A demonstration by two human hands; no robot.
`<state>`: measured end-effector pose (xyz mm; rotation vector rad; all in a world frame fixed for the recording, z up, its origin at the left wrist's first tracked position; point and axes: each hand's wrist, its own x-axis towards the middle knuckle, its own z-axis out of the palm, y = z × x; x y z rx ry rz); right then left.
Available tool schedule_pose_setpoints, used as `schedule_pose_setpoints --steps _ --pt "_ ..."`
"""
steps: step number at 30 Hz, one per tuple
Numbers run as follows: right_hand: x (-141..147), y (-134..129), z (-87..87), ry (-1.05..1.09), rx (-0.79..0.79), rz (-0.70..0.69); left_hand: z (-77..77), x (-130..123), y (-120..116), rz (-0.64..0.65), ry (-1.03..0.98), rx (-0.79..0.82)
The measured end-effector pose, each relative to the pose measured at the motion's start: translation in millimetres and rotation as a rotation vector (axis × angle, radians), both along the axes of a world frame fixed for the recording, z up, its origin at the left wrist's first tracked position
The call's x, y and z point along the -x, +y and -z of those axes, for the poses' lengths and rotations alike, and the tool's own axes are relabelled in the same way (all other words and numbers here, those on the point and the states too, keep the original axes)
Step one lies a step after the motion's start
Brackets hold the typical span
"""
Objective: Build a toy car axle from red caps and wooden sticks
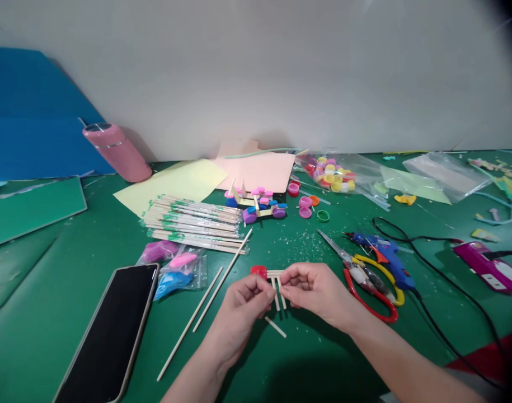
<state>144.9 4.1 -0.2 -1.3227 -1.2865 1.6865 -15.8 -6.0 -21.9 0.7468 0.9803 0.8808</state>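
Observation:
My left hand [249, 299] and my right hand [312, 288] meet at the front middle of the table, both with thumb and fingers pinched together. Between them is a small frame of short wooden sticks [276, 296], with two sticks pointing toward me and others lying crosswise. A red piece [258, 271] sits at the frame's left end, just above my left fingers. The fingertips hide exactly which stick each hand pinches. A loose short stick [276, 327] lies below my hands. Two long wooden sticks [222, 281] lie left of my left hand.
Scissors [367, 285] and a blue glue gun [385, 254] with a black cord lie right. A phone [108, 330], bagged clay [175, 268] and wrapped chopsticks [192, 224] lie left. Behind are small cap-wheeled models [258, 207], bagged bottle caps [329, 173] and a pink bottle [119, 154].

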Motion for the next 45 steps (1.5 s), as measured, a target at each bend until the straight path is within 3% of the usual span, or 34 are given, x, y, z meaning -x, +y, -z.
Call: schedule_pose_setpoints --steps 45 --pt "1.4 0.2 3.4 0.015 0.022 -0.011 -0.8 0.4 1.4 0.051 0.019 0.019"
